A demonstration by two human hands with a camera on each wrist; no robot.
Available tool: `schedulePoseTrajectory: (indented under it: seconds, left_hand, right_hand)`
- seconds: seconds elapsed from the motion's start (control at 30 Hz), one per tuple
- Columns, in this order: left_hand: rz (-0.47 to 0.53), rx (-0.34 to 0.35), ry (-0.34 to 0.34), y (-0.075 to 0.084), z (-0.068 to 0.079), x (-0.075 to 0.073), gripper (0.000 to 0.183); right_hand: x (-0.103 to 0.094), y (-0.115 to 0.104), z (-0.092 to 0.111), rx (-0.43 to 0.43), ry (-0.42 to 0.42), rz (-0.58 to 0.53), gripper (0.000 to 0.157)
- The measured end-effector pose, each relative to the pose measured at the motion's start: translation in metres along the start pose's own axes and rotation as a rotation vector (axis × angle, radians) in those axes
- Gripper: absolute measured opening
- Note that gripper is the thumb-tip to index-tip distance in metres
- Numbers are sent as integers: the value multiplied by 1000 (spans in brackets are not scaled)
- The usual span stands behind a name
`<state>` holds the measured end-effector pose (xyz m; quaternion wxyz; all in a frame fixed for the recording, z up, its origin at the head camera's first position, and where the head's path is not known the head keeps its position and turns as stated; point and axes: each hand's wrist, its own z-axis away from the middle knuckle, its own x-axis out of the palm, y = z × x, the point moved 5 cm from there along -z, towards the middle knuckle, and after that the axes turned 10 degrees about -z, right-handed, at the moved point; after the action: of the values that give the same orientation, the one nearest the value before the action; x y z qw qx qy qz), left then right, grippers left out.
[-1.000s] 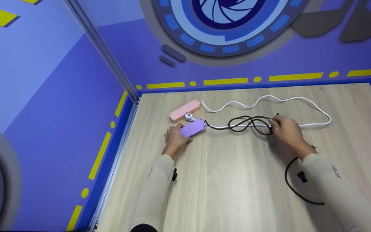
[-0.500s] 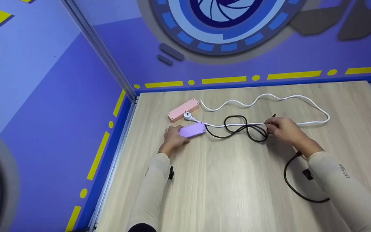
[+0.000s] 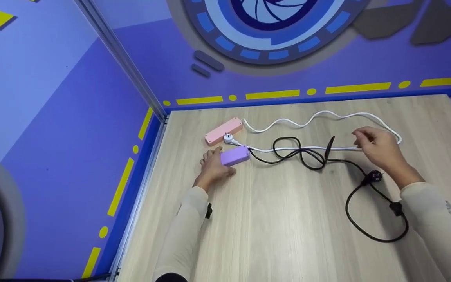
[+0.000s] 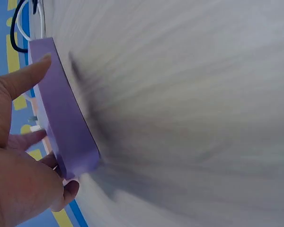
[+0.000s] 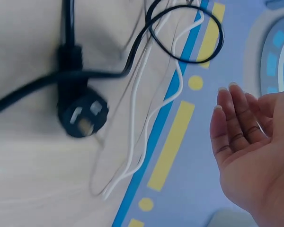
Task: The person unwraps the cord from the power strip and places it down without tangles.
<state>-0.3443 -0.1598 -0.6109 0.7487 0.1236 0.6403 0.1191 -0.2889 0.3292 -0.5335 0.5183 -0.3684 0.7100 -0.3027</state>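
Observation:
A purple power strip (image 3: 235, 155) lies on the table. My left hand (image 3: 211, 166) spans its left end, fingers spread; in the head view the thumb stands off the near side. The left wrist view has the thumb (image 4: 31, 75) across the strip. A black cord (image 3: 382, 241) runs right from the strip through a loose tangle, its tip sticking up, to a larger loop with a black plug (image 3: 375, 176). My right hand (image 3: 382, 149) hovers over the right side, fingers loosely bent and holding nothing, beyond the plug.
Behind the purple strip lies a pink power strip (image 3: 224, 131). Its white cord (image 3: 327, 112) makes a long loop to the right and back to a white plug (image 3: 228, 138) beside it. Printed blue and purple walls (image 3: 131, 51) bound the table (image 3: 280, 219) at the left and back.
My right hand has let go of the black cord tangle and moved right and up, exposing the black plug. My left hand's fingers have spread a little at the purple strip.

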Motion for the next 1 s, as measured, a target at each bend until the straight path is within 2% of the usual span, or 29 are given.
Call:
schedulePoseTrajectory:
  seconds: [0.13, 0.2, 0.23, 0.27, 0.33, 0.4, 0.5, 0.6, 0.7, 0.77, 0.83, 0.9, 1.0]
  left_hand:
    - [-88, 10, 111, 20, 6, 2, 108]
    - [-107, 36, 173, 36, 12, 5, 102]
    - [-107, 73, 202, 48, 15, 8, 96]
    - [-112, 120, 214, 61, 20, 12, 89]
    - [-100, 258, 207, 92, 31, 23, 71]
    - [-120, 425, 168, 126, 45, 39, 52]
    - [-226, 703, 75, 179, 70, 67, 34]
    - [-422, 975, 18, 227, 97, 98, 35]
    - [-618, 1187, -17, 258, 120, 128, 47]
    - [-706, 1258, -51, 270, 128, 144, 51]
    - [-749, 1303, -43, 279, 131, 152, 51]
    - [-761, 1325, -5, 289, 132, 155, 46]
    - [-760, 1350, 47, 300, 129, 148, 32]
  right_hand:
    - [-8, 9, 3, 27, -2, -7, 27]
    - [-9, 13, 5, 27, -6, -3, 26]
    - [-9, 14, 6, 28, -10, -1, 26]
    - [-8, 15, 8, 32, -13, -1, 25]
    - [-4, 16, 11, 43, -31, -6, 26]
    - [3, 14, 14, 50, -63, -5, 25]
    - [20, 9, 18, 31, -166, 28, 21]
    - [39, 4, 22, -34, -294, 110, 14]
    - [56, 3, 27, -107, -403, 170, 13]
    - [66, 4, 29, -132, -466, 185, 16]
    - [72, 7, 31, -130, -518, 198, 18]
    - [74, 12, 32, -108, -555, 221, 18]
    - [69, 19, 31, -99, -547, 294, 15]
